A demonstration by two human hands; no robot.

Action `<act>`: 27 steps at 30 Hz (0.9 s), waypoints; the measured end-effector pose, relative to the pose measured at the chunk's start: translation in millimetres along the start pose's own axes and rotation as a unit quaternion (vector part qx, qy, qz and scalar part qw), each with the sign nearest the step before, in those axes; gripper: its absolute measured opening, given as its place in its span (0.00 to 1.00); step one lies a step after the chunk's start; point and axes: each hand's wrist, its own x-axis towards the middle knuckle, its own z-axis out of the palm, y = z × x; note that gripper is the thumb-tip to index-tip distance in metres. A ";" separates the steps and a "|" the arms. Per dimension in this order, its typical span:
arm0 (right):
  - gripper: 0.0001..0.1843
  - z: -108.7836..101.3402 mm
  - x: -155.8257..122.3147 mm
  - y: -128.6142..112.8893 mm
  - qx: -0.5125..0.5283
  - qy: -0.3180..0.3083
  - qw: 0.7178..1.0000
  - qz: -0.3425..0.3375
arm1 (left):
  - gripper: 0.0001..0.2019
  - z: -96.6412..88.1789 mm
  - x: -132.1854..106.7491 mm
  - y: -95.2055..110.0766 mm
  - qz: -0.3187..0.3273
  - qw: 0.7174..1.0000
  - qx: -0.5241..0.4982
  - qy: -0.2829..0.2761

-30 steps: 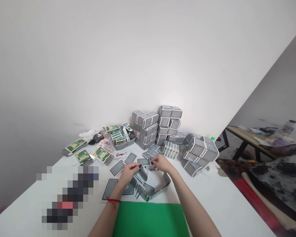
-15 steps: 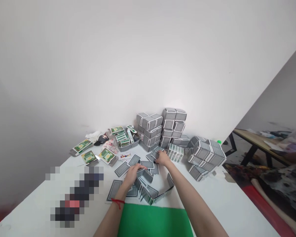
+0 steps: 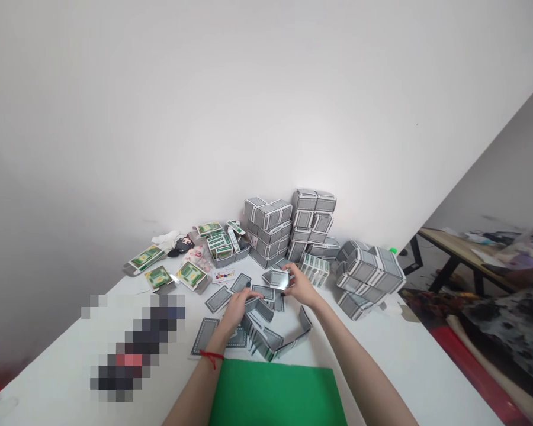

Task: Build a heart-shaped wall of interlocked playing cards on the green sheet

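My right hand [image 3: 302,286] pinches a grey-backed playing card [image 3: 279,278] and holds it just above the white table [image 3: 395,361]. My left hand [image 3: 237,306], with a red string at its wrist, grips another grey-backed card [image 3: 263,307] that stands on edge. Below both hands a curved row of upright cards [image 3: 275,342] leans along the far side of a green mat [image 3: 278,395]. More grey-backed cards [image 3: 217,299] lie flat around my left hand.
Stacks of grey card bundles [image 3: 293,228] stand against the wall, with another heap [image 3: 366,275] to the right. Green card boxes [image 3: 190,274] and a grey tray [image 3: 228,251] lie at the back left. A wooden table [image 3: 462,254] stands far right.
My right hand reached out to the loose cards near the stacks and has come back with one card lifted. My left hand stays on its upright card.
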 end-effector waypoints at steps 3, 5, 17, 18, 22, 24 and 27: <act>0.31 -3.8 -16.4 0.3 0.095 -0.009 0.995 -0.004 | 0.20 0.1 -0.1 -0.9 0.016 1.000 0.012 0.004; 0.30 -5.1 -25.1 0.3 0.116 -0.013 0.993 0.007 | 0.18 0.0 -0.8 -1.1 0.005 1.000 0.010 -0.009; 0.31 8.6 -48.8 -3.5 0.050 -0.042 0.994 0.083 | 0.10 -1.4 -22.4 45.5 0.205 0.932 0.298 -0.021; 0.31 10.0 -49.2 -1.6 0.056 -0.041 0.993 0.090 | 0.09 2.5 -25.3 50.5 0.221 0.914 0.338 -0.039; 0.33 14.1 -52.4 5.6 0.081 -0.038 0.991 0.097 | 0.13 22.1 -30.7 55.2 0.202 0.859 0.467 -0.050; 0.32 14.7 -55.4 7.5 0.092 -0.050 0.990 0.099 | 0.09 29.2 -30.3 50.5 0.185 0.845 0.500 -0.050; 0.31 12.8 -60.1 8.0 0.119 -0.063 0.987 0.085 | 0.07 31.5 -28.5 43.5 0.189 0.838 0.507 -0.065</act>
